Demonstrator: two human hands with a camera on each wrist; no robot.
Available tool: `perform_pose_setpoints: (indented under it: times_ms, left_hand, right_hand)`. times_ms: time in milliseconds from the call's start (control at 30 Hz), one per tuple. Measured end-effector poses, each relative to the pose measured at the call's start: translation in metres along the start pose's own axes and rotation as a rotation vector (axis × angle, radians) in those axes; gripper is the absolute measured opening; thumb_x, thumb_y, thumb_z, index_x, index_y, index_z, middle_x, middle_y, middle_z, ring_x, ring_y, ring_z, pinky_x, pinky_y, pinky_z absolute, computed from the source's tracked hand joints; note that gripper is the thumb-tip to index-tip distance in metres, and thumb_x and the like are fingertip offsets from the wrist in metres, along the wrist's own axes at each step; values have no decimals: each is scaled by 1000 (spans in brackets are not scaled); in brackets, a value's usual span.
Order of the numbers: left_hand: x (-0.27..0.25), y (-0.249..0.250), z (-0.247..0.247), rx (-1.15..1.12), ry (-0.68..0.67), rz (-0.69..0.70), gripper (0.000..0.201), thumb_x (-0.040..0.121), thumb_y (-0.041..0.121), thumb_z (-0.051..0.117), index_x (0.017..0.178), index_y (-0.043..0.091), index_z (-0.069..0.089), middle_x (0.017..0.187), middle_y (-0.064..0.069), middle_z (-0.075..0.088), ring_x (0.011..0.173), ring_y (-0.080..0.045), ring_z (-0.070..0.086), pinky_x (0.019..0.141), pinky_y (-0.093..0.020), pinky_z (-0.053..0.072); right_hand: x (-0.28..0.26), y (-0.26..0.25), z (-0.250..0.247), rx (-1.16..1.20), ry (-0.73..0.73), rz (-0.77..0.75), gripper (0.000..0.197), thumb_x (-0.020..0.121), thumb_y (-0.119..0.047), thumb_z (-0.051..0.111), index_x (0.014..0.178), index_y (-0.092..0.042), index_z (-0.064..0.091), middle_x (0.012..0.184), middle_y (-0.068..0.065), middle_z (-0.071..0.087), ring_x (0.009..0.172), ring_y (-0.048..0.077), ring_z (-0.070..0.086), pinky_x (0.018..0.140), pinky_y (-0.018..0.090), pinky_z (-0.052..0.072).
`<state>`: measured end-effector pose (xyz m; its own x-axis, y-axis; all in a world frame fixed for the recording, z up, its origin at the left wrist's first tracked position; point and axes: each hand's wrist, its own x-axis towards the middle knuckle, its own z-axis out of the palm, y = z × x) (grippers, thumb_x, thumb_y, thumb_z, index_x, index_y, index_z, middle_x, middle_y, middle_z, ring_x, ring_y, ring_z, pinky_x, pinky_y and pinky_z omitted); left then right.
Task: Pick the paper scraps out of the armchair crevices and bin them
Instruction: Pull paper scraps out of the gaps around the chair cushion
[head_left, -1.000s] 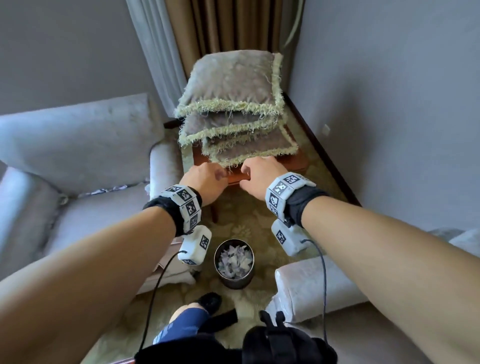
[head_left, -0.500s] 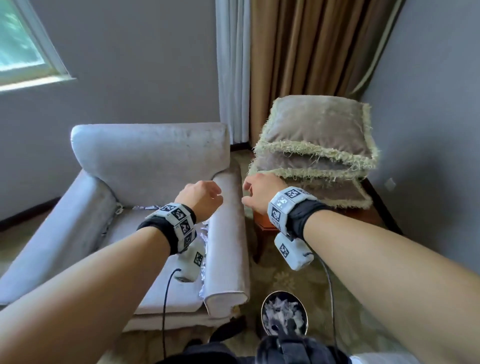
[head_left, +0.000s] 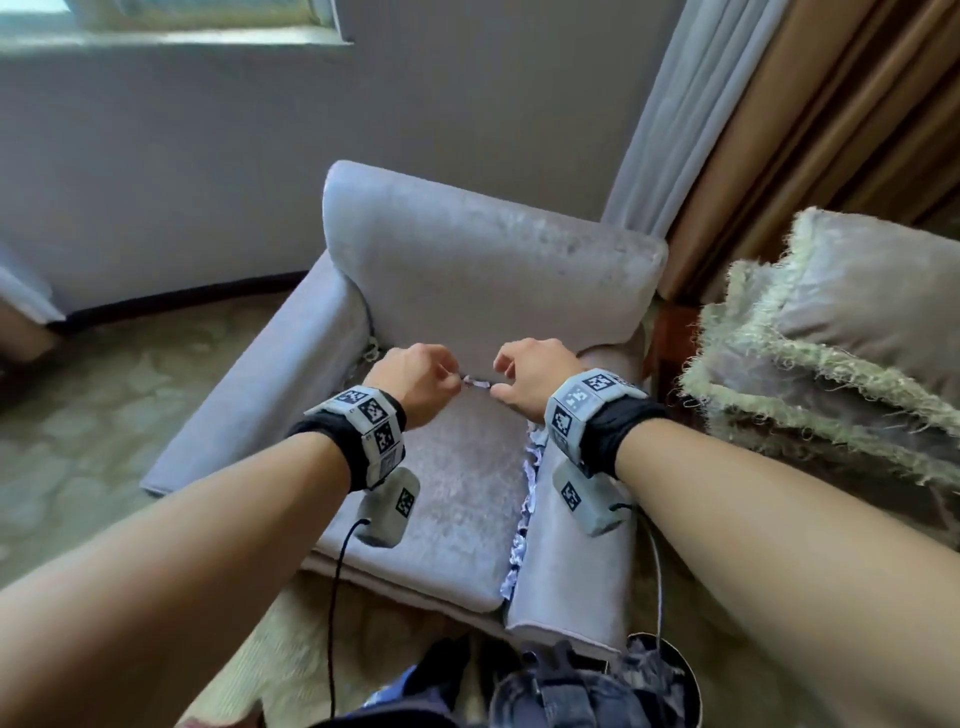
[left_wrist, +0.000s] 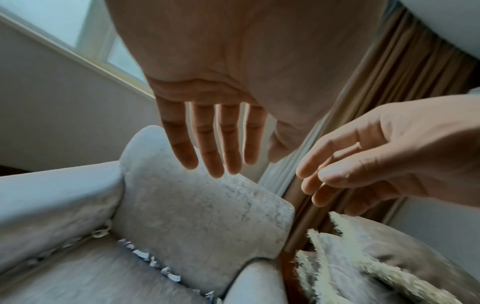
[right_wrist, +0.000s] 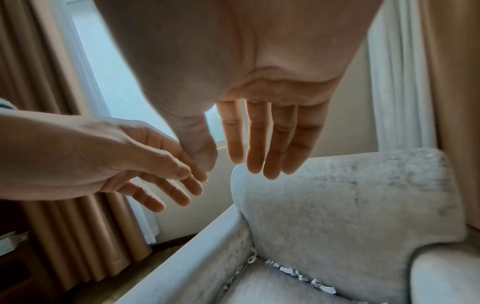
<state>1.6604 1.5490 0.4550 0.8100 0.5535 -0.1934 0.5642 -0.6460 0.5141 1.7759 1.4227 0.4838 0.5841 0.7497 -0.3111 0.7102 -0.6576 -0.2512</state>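
Observation:
A grey armchair (head_left: 483, 260) stands in front of me. White paper scraps (head_left: 521, 514) line the crevice between the seat and the right arm, and more scraps (head_left: 475, 383) sit along the back crevice (left_wrist: 155, 265) (right_wrist: 298, 275). My left hand (head_left: 415, 379) and right hand (head_left: 530, 379) hover close together just above the back crevice. Both wrist views show the left hand's fingers (left_wrist: 215, 144) and the right hand's fingers (right_wrist: 259, 144) loosely extended and holding nothing. The dark round bin (head_left: 685, 675) stands on the floor at the chair's front right corner, partly hidden.
Several fringed cushions (head_left: 831, 322) are stacked on a wooden side table (head_left: 670, 338) right of the chair. Brown curtains (head_left: 805, 130) hang behind it. Patterned carpet (head_left: 104, 415) lies to the left. Dark gear on my body (head_left: 545, 691) hides the floor below.
My view swung left from the cushion stack to the armchair. Both hands left the cushions and moved over the seat to the back crevice.

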Motion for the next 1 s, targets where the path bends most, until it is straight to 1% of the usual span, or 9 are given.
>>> perform_pose_setpoints:
  times_ms: [133, 233, 367, 433, 567, 667, 767, 833, 1000]
  left_hand:
    - [0, -57, -13, -21, 17, -148, 13, 87, 35, 58, 95, 30, 66, 98, 7, 73, 91, -19, 67, 87, -34, 54]
    - [-4, -103, -27, -41, 37, -284, 3, 88, 33, 59, 89, 32, 63, 97, 8, 73, 89, -16, 67, 84, -30, 54]
    - [-5, -157, -40, -6, 72, -437, 14, 92, 31, 59, 101, 27, 68, 95, 9, 69, 94, -15, 63, 83, -25, 48]
    - [-6, -181, -40, -44, 91, -502, 13, 91, 31, 60, 99, 27, 68, 92, 9, 67, 91, -15, 62, 81, -25, 48]
    - [0, -230, -41, -90, 70, -565, 15, 91, 32, 61, 101, 25, 69, 96, 8, 71, 92, -14, 65, 80, -25, 48]
    - [19, -274, -45, -90, 42, -584, 17, 90, 32, 59, 102, 26, 69, 100, 8, 72, 97, -16, 65, 86, -27, 50]
    - [41, -314, -51, -96, -19, -582, 19, 89, 34, 57, 103, 28, 69, 101, 9, 72, 98, -16, 64, 87, -27, 50]
    - [55, -339, -55, -128, -53, -587, 19, 89, 35, 56, 102, 29, 69, 102, 9, 72, 97, -16, 64, 88, -27, 50]
    - [79, -393, -58, -129, -130, -607, 23, 88, 33, 55, 105, 27, 69, 108, 2, 71, 101, -22, 64, 89, -31, 52]
  right_hand:
    - [48, -35, 19, -28, -96, -90, 31, 79, -37, 61, 108, -28, 64, 107, 2, 69, 102, 26, 63, 92, 36, 52]
    - [83, -64, 25, -9, -132, -169, 33, 80, -39, 60, 111, -30, 62, 109, -1, 68, 102, 24, 62, 92, 36, 51]
    - [120, -101, 37, 19, -161, -256, 34, 80, -39, 61, 112, -29, 62, 110, 0, 68, 103, 24, 62, 93, 36, 51]
    - [132, -119, 48, 5, -192, -292, 34, 81, -37, 62, 114, -27, 62, 111, 1, 68, 104, 24, 62, 94, 35, 51]
    - [161, -157, 69, -37, -267, -325, 34, 83, -35, 61, 116, -26, 61, 114, 1, 67, 106, 23, 61, 94, 33, 50]
    - [191, -191, 84, -49, -299, -320, 33, 84, -34, 61, 115, -25, 62, 113, 2, 67, 105, 24, 62, 94, 33, 50]
    - [221, -222, 99, -37, -306, -256, 32, 83, -36, 62, 113, -25, 63, 112, 2, 68, 105, 24, 62, 94, 34, 50]
    - [241, -244, 111, -46, -340, -213, 32, 82, -38, 63, 112, -26, 63, 112, 1, 68, 104, 24, 62, 94, 34, 50]
    - [278, -280, 136, -26, -362, -171, 30, 83, -36, 63, 111, -24, 64, 112, 0, 68, 106, 23, 62, 95, 34, 49]
